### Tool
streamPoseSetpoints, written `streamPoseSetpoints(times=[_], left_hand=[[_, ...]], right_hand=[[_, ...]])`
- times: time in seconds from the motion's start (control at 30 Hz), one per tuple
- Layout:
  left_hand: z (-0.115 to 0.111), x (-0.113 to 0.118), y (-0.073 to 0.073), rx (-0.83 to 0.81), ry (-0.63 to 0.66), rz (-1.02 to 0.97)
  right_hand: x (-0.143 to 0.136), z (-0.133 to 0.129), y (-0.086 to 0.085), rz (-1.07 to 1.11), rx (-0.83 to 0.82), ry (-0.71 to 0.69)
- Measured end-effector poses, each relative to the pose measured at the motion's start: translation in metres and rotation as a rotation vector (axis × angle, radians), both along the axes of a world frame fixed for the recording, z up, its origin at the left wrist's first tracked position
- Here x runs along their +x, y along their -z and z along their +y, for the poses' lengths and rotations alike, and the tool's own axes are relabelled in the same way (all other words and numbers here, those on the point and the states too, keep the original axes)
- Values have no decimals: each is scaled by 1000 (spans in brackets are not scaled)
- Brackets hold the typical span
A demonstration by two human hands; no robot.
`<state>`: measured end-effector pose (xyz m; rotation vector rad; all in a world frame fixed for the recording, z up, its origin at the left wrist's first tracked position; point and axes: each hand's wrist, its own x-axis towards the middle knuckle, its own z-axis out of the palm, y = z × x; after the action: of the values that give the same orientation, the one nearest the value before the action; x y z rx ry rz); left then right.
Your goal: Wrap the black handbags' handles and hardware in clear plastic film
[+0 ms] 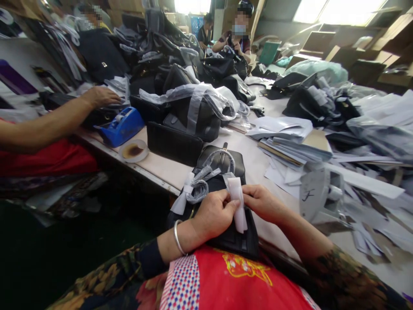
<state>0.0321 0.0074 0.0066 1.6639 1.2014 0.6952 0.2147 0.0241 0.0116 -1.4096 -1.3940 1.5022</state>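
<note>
I hold a white strip of wrapping paper (238, 202) pinched between my left hand (214, 214) and my right hand (263, 202), both closed on it, over the black handbag (226, 234) that lies at the table edge (155, 172) against my lap; its handle (222, 156) already looks wound in clear plastic and the loose ends at the left are bundled, so I judge the wrapping partly done, with this strip not yet fixed down. Around it I see 1 blue tape dispenser (121, 125) near a co-worker's hand (101, 97), stacked paper sheets (284, 133) just to the right and more wrapped bags (193, 107) behind, crowding the space beyond the bag.
</note>
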Motion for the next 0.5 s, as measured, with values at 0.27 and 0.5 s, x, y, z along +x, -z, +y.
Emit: streamPoseSetpoints(times=[0.27, 0.5], left_hand=[[5, 2, -6, 99, 37, 166], [3, -1, -3, -7, -24, 63]], right_hand=[[10, -5, 5, 136, -142, -135], [-3, -14, 11, 117, -177, 94]])
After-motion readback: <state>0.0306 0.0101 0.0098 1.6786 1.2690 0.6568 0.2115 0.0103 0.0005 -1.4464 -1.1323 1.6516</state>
